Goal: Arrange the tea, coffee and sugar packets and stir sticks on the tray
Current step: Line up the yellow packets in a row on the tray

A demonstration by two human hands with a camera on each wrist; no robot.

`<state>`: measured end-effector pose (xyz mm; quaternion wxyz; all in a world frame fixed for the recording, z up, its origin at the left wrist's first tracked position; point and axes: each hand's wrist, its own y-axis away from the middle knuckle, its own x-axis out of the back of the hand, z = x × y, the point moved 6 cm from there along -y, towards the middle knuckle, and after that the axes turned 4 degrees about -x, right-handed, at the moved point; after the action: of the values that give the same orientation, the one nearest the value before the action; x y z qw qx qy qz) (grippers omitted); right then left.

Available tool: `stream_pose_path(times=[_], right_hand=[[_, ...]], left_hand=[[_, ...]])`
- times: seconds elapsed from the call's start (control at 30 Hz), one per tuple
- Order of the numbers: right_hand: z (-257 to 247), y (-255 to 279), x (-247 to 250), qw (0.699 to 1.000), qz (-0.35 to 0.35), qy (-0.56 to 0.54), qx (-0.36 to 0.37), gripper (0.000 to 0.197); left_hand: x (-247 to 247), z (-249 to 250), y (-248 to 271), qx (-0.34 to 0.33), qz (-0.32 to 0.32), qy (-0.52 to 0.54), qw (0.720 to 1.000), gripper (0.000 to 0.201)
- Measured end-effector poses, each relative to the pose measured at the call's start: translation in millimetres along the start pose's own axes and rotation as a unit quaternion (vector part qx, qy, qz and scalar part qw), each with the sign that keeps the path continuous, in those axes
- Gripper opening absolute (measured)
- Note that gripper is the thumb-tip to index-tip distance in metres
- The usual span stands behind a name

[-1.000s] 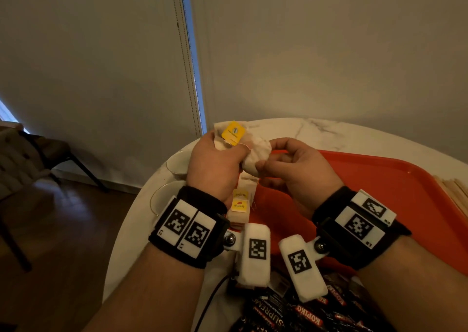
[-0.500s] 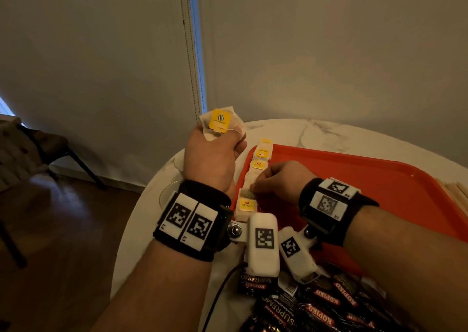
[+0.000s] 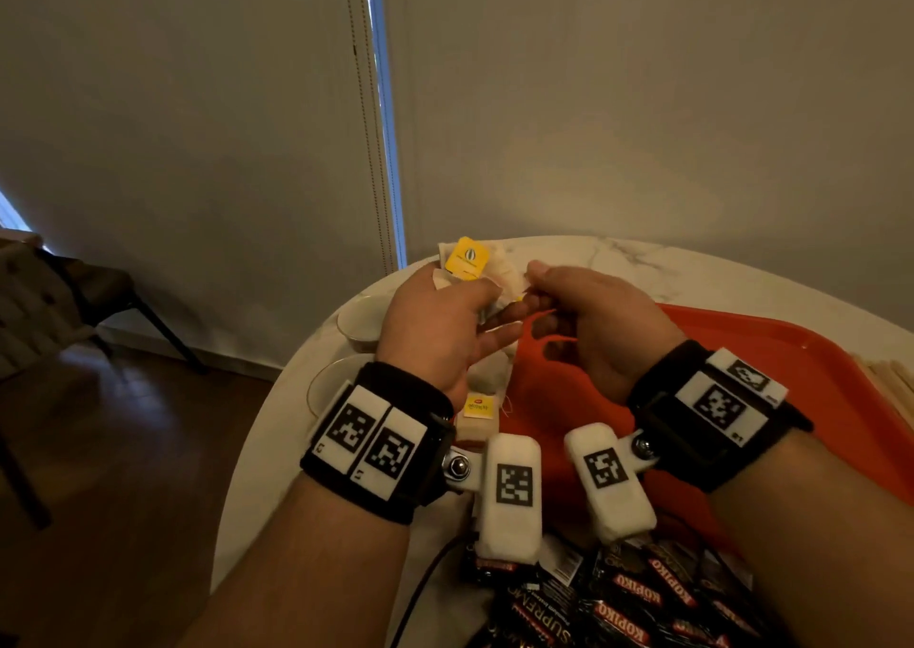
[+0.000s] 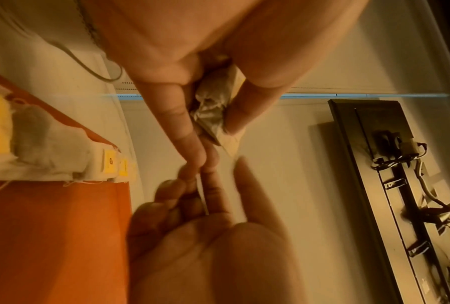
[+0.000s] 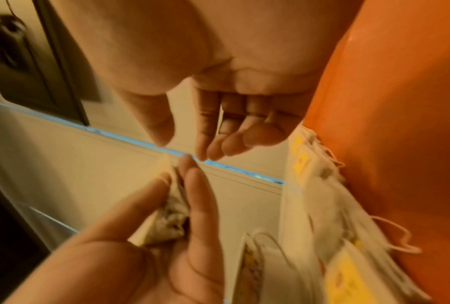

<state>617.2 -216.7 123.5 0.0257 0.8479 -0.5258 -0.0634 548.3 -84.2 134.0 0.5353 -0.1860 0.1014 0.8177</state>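
The left hand held a bunch of tea bags between thumb and curled fingers; the right hand reached its loose, empty fingertips toward them. They looked light and soft, easily torn — better pinched at the paper edge.

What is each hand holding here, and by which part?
The left hand grips a bunch of tea bags by their paper pouches, between thumb and fingers. The right hand reaches its fingertips to the bunch; whether it has hold cannot be told.
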Motion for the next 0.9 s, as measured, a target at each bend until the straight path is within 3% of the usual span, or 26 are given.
stream_pose_path(times=[0.07, 0.2, 0.4, 0.57, 0.8, 0.9], right_hand=[[-8, 4, 3, 0.999, -0.012, -0.002, 0.037, 0.017], [-12, 6, 5, 0.992, 0.002, 0.094, 0.084, 0.008], [-15, 4, 14, 0.997, 0.012, -0.054, 0.052, 0.017], [-15, 4, 22, 0.993, 0.088, -0.049, 0.06, 0.025], [-13, 6, -2, 0.994, 0.025, 0.068, 0.083, 0.019], [-12, 5, -3, 0.994, 0.017, 0.072, 0.085, 0.013]], left_hand=[[-1, -2, 1, 0.005, -0.01, -0.02, 1.0, 0.021], [-5, -7, 4, 0.021, -0.021, -0.039, 0.999, 0.017], [2, -4, -1, 0.006, 0.03, -0.004, 1.0, 0.015], [6, -6, -5, -0.026, 0.068, -0.027, 0.997, 0.025], [-6, -8, 0, -0.048, -0.013, -0.101, 0.994, 0.018], [-1, -8, -2, -0.042, -0.001, -0.107, 0.993, 0.014]])
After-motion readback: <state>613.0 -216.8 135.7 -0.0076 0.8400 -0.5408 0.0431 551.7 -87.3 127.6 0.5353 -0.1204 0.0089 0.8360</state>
